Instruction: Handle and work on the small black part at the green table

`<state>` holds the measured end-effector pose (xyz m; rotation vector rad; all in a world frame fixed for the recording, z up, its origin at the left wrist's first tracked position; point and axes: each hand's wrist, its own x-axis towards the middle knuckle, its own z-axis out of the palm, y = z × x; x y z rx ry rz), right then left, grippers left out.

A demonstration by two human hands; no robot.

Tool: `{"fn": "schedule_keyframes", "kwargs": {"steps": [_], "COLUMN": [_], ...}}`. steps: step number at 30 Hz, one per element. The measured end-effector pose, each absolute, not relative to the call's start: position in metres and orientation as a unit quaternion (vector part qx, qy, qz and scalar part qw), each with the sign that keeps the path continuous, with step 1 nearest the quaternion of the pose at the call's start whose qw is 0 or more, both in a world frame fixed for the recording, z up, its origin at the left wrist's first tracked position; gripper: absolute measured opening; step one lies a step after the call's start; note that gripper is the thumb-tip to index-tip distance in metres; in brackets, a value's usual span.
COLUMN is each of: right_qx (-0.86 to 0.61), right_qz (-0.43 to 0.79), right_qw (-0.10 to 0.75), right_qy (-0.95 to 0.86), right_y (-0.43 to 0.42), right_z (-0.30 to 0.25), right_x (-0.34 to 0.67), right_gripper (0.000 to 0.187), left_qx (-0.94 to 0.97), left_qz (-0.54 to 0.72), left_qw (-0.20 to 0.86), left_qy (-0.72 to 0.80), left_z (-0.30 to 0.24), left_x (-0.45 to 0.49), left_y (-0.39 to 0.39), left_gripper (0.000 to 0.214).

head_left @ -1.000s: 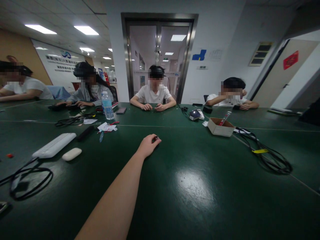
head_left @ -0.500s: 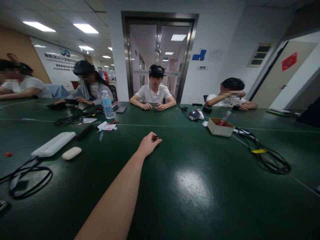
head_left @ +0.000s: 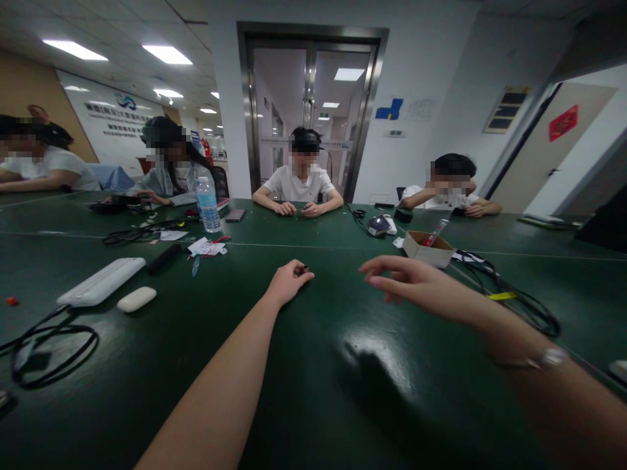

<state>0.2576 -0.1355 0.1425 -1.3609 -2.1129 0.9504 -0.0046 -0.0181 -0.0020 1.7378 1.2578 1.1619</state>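
My left hand rests on the green table near its middle. Its fingers are curled, and a small dark spot shows between thumb and fingers, too small to name. My right hand hangs in the air to the right of it, a little blurred, with its fingers loosely bent and apart. Nothing shows in that hand. A bracelet or watch circles the right wrist, and the arm's shadow falls on the tabletop. Behind the right hand stands an open cardboard box with a clear tube leaning in it.
At left lie a white power bank, a white oval case and a black cable. A water bottle stands near paper scraps. Coiled cables lie at right. Several people sit around the table.
My right hand has come into view from the right, over the table, with its shadow below. My left hand keeps its place and curled shape.
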Motion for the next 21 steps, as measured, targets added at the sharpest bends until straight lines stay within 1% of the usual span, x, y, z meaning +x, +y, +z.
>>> {"fn": "schedule_keyframes", "kwargs": {"steps": [3, 4, 6, 9, 12, 14, 17, 21], "right_qx": [-0.486, -0.493, -0.488, -0.406, -0.348, -0.336, -0.333, -0.345], "right_qz": [0.489, 0.527, 0.604, 0.699, 0.707, 0.694, 0.664, 0.633], "right_qw": [0.268, 0.292, 0.314, 0.349, 0.419, 0.453, 0.494, 0.526], "right_qy": [-0.673, -0.628, -0.547, -0.475, -0.451, -0.448, -0.452, -0.451], "right_y": [-0.073, -0.056, -0.032, -0.017, -0.013, -0.012, -0.010, -0.010], "right_z": [0.104, 0.090, 0.065, 0.038, 0.023, 0.017, 0.012, 0.010], "right_x": [0.202, 0.187, 0.162, 0.139, 0.132, 0.134, 0.140, 0.140], "right_gripper": [0.033, 0.034, 0.033, 0.024, 0.011, 0.008, 0.016, 0.026], "left_qx": [0.632, 0.614, 0.581, 0.546, 0.546, 0.562, 0.587, 0.579], "left_qz": [0.487, 0.505, 0.543, 0.582, 0.583, 0.574, 0.553, 0.538], "left_qw": [0.384, 0.396, 0.412, 0.428, 0.441, 0.429, 0.414, 0.450], "left_qy": [0.465, 0.458, 0.445, 0.425, 0.409, 0.413, 0.423, 0.416], "left_z": [0.000, 0.001, 0.004, 0.008, 0.008, 0.008, 0.007, 0.006], "left_x": [-0.005, -0.006, -0.007, -0.009, -0.010, -0.010, -0.011, -0.014], "left_y": [-0.014, -0.013, -0.010, -0.009, -0.010, -0.011, -0.012, -0.011], "left_gripper": [0.029, 0.030, 0.033, 0.039, 0.040, 0.037, 0.033, 0.030]}}
